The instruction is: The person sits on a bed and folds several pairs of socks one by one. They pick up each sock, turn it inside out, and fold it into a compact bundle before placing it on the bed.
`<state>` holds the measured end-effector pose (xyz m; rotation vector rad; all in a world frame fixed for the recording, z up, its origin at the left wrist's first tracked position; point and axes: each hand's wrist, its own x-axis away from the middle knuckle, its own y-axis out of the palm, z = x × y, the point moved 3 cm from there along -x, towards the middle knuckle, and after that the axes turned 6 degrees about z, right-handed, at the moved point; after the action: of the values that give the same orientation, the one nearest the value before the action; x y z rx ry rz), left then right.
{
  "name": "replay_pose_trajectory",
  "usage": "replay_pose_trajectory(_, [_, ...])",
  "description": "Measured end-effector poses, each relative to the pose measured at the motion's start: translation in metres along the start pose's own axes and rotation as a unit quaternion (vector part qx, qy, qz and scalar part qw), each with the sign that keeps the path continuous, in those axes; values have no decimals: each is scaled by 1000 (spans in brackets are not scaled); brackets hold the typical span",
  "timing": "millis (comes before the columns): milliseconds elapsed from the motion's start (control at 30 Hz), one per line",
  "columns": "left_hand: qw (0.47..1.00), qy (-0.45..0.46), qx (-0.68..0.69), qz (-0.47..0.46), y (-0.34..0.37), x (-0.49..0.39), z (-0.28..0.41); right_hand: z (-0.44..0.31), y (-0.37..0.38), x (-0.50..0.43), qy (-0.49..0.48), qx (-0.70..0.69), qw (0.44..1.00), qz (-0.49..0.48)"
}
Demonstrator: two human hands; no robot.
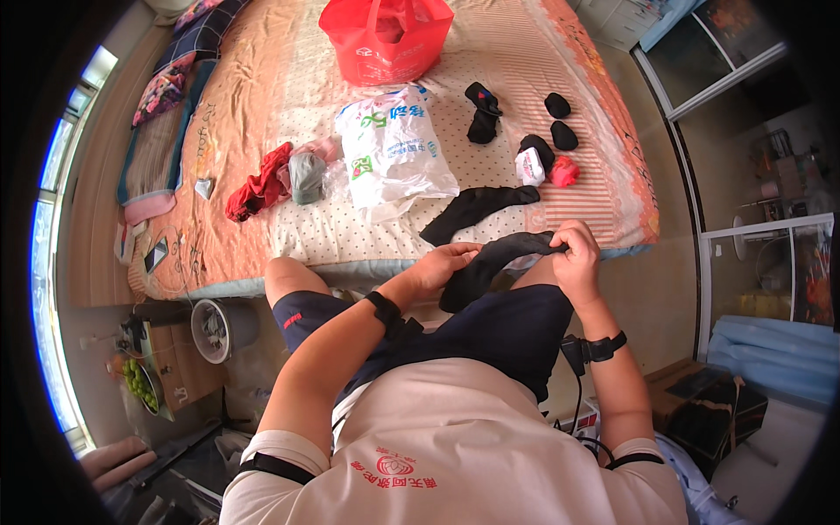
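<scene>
A long black sock (pixel 489 266) is stretched between my two hands, just past the near edge of the bed. My left hand (pixel 443 264) grips its side, with the foot part hanging down below. At the other end, my right hand (pixel 575 257) pinches the narrow tip. Flat on the bed beyond lies another black sock (pixel 479 210). Farther off is a bunched black pair (pixel 483 113) with a small red mark. To the right sit rolled black socks (pixel 558 105), a second black roll (pixel 564 135), a white bundle (pixel 529 167) and a red bundle (pixel 564 171).
A white plastic bag (pixel 397 151) with printing lies mid-bed, before a red tote bag (pixel 387 46). Red cloth (pixel 262 184) and a grey cloth (pixel 306 177) are heaped at left. A waste bin (pixel 213 331) stands below the bed's left side, and a cardboard box (pixel 682 387) is at lower right.
</scene>
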<state>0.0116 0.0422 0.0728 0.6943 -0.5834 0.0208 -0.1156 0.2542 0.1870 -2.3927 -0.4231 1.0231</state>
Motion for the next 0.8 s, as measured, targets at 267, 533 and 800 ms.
replay_pose_trajectory(267, [960, 109, -235, 109, -3, -11, -1, 17, -8, 9, 70, 34, 996, 37])
replay_pose_trajectory(533, [951, 185, -162, 187, -9, -4, 5, 44, -7, 30, 102, 37, 993, 43])
replay_pose_trajectory(800, [946, 239, -115, 185, -10, 0, 5, 65, 15, 55, 275, -106, 956, 12])
